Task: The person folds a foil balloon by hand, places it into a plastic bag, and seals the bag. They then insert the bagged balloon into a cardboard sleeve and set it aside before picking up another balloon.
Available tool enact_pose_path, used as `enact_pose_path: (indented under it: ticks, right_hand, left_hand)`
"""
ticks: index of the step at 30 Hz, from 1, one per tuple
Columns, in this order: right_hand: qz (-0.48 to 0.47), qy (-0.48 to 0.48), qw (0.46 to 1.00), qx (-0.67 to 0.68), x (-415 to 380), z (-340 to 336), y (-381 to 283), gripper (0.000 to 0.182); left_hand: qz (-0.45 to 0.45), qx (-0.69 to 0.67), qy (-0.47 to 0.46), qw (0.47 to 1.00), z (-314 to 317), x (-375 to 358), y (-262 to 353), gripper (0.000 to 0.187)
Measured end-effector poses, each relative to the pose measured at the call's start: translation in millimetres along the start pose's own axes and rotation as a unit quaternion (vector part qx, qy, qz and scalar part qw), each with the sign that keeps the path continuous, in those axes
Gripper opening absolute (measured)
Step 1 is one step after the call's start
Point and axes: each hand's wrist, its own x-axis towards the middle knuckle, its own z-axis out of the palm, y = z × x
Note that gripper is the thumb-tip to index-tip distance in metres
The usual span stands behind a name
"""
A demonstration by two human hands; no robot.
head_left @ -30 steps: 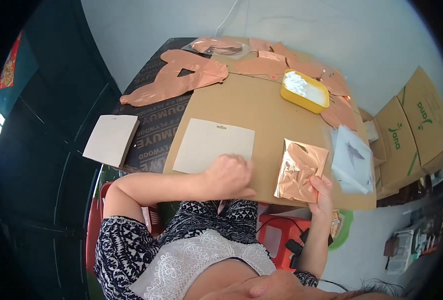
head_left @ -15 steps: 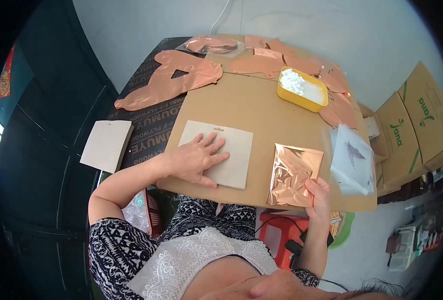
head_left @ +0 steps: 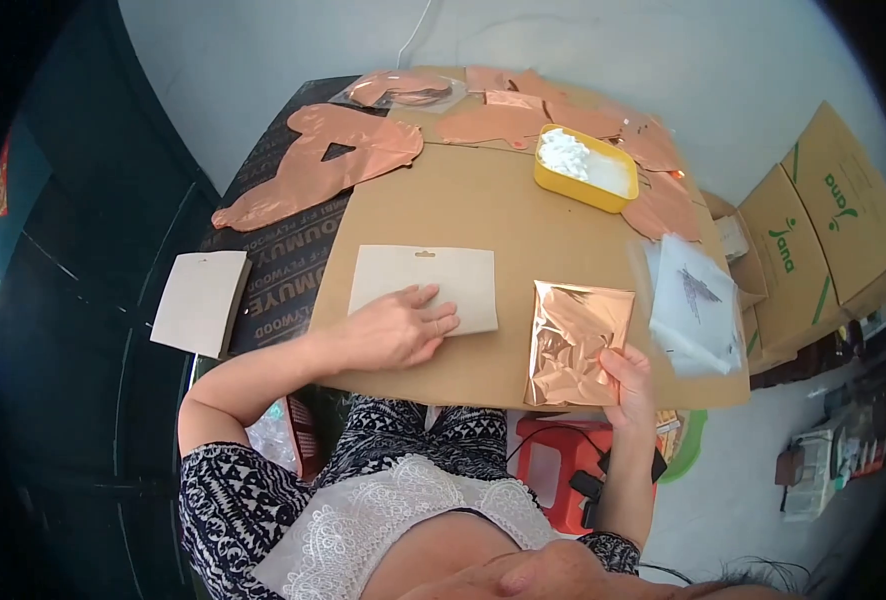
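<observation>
Foil [head_left: 575, 342] and card [head_left: 424, 287] on cardboard [head_left: 503, 210]
Right hand [head_left: 628, 385] pinches foil's corner; left hand [head_left: 393, 328] lies flat, open, on card.

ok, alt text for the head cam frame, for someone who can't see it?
Seated person's left hand lies flat on a beige card while the right hand grips the corner of a folded rose-gold foil sheet, both on a cardboard-covered table. Behind: a yellow tray and flat foil balloons.

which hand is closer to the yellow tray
Right. The right hand, gripping the copper foil sheet, lies below the yellow tray; the left hand rests on the beige card, farther off.
</observation>
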Motion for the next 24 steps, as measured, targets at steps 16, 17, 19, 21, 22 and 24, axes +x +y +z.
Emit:
enact_pose_path:
  ticks: [16,17,19,21,22,24]
  right_hand:
    - [0.031,-0.003,0.999,-0.019,-3,0,-4,0.014]
    - [0.033,-0.006,0.999,-0.021,-3,-1,-4,0.014]
    - [0.036,-0.017,0.999,-0.011,-7,2,-6,0.012]
    - [0.037,-0.02,0.999,-0.01,-3,0,-4,0.011]
    - [0.04,-0.02,0.999,-0.012,-1,-1,-2,0.011]
    - [0.045,-0.018,0.999,-0.016,1,-3,-1,0.011]
  left_hand:
    - [0.078,0.086,0.078,0.99,1,6,28,0.042]
    - [0.09,0.072,0.084,0.99,0,8,25,0.04]
    - [0.082,0.045,0.11,0.99,-6,13,21,0.035]
    - [0.066,0.023,0.147,0.987,-7,25,1,0.031]
    - [0.051,0.017,0.169,0.984,-11,34,-10,0.029]
    - [0.014,0.004,0.198,0.98,-13,55,-37,0.025]
